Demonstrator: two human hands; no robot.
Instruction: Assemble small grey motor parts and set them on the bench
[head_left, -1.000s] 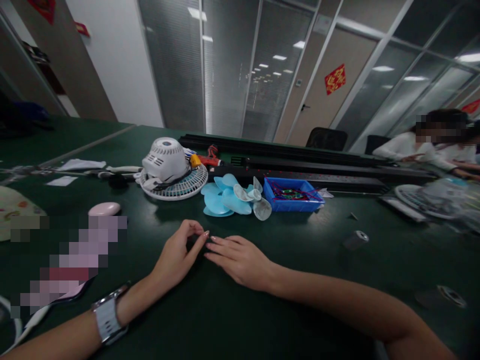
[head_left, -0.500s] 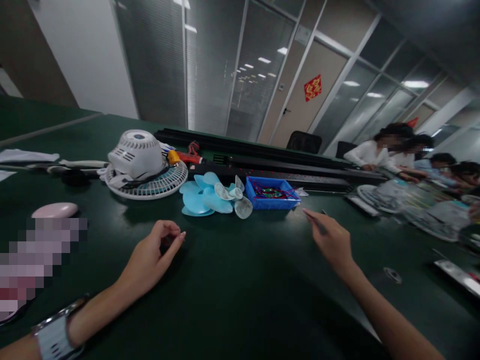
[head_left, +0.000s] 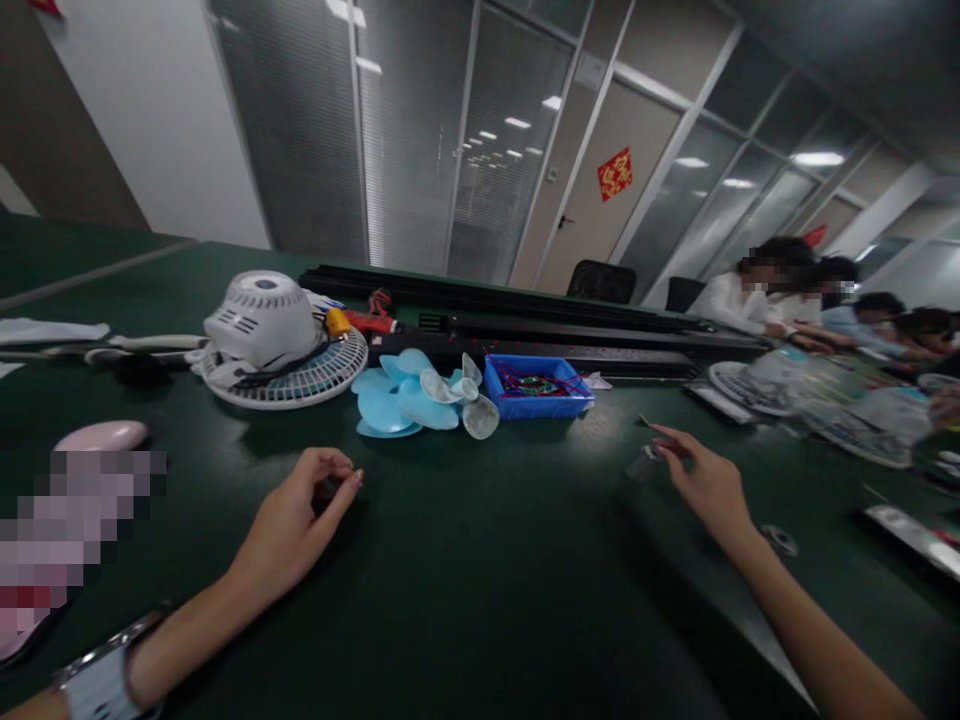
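My left hand (head_left: 296,510) rests over the green table (head_left: 480,580), its fingers curled and the thumb tip close to the fingertips, with nothing visible between them. On the right, my right hand (head_left: 701,480) has thumb and forefinger pinched at the edge of a small, translucent piece (head_left: 643,463), whose kind is too blurred to tell. Just beyond its fingertips is a thin, small stick-like item (head_left: 643,420). Light-blue fan blades (head_left: 409,395) and a blue bin (head_left: 538,402) of wires and circuit boards stand between and beyond my hands.
A white fan housing with its grille (head_left: 277,340) sits at the back left, near a red drill (head_left: 371,315). Long black rails (head_left: 555,345) lie behind. A pink, rounded object (head_left: 103,437) is at left, a small metal ring (head_left: 780,540) at right. Several people (head_left: 787,290) sit far right.
My right hand has moved to the right and slightly toward me, and the small translucent piece now shows at its fingertips. My left hand has barely moved; the view has shifted slightly.
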